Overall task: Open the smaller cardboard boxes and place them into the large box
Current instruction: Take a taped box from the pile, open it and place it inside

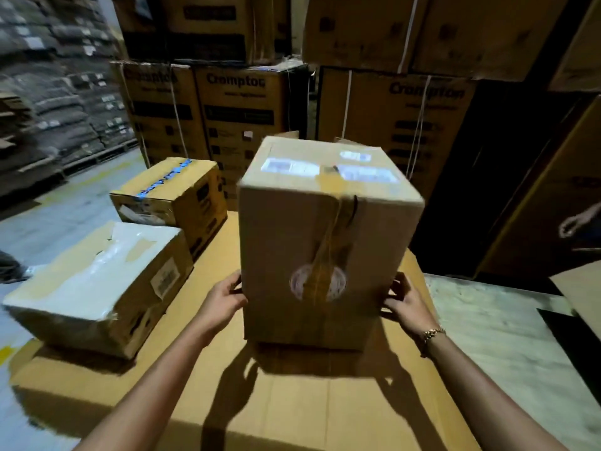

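A tall cardboard box [328, 242] stood upright on the top of a large flat box [292, 402], near its middle. Brown tape ran over its top and down the near face, across a round sticker. The left hand [224, 301] pressed flat against the lower left side, fingers curled round the edge; the right hand [403, 301] pressed against the lower right side likewise, a bracelet [432, 333] at the wrist. Two smaller boxes lay to the left: one with white wrapping [100, 284] nearer, one with blue tape [172, 196] behind it. Stacked printed cartons [240, 109] stood beyond.
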Demonstrator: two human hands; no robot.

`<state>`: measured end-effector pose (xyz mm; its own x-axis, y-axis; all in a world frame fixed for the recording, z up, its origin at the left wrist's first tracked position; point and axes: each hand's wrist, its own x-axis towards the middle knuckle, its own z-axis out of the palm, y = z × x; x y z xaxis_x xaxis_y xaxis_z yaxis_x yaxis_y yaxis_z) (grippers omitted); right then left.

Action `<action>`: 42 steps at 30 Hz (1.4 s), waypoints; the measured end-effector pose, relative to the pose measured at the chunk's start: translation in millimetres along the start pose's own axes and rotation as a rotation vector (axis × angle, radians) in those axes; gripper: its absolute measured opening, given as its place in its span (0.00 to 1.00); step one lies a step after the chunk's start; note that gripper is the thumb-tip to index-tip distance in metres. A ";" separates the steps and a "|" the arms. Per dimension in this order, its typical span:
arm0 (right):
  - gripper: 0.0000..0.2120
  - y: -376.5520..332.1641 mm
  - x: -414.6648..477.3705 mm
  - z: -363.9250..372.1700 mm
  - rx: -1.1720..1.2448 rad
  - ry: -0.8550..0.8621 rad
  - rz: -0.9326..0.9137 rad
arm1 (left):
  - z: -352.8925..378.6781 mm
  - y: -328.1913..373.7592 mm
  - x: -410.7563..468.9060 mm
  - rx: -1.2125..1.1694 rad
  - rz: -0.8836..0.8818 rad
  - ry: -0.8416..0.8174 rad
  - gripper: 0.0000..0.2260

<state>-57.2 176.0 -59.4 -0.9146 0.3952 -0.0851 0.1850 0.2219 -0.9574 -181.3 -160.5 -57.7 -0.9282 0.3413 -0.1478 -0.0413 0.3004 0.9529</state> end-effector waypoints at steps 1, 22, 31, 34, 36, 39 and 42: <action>0.19 0.6 -4.6 0.1 0.049 0.006 0.023 | 3.5 -1.7 -3.2 -0.042 -0.035 0.042 0.27; 0.31 -165.5 27.7 -21.3 0.101 -0.001 0.047 | -61.6 141.3 33.4 -0.278 0.029 -0.076 0.21; 0.16 -16.3 -58.5 24.9 0.489 0.127 0.193 | -42.8 3.1 -21.0 -0.443 -0.105 -0.010 0.13; 0.25 -8.3 -67.2 39.0 0.359 0.168 0.287 | -35.6 -7.4 -30.3 -0.306 -0.219 -0.035 0.25; 0.41 -11.6 -68.5 37.8 0.356 0.138 0.315 | -38.9 -1.3 -29.6 -0.280 -0.225 -0.075 0.26; 0.36 -28.6 -62.7 29.5 0.366 0.070 0.305 | -40.8 17.1 -19.3 -0.332 -0.212 -0.095 0.15; 0.36 -46.0 -49.2 27.6 0.326 -0.023 0.375 | -35.2 35.8 -10.0 -0.329 -0.187 -0.222 0.10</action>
<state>-30.6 121.7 -18.8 -0.8152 0.3739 -0.4424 0.3839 -0.2231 -0.8960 -186.5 -184.5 -12.7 -0.7931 0.5016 -0.3454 -0.3503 0.0882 0.9325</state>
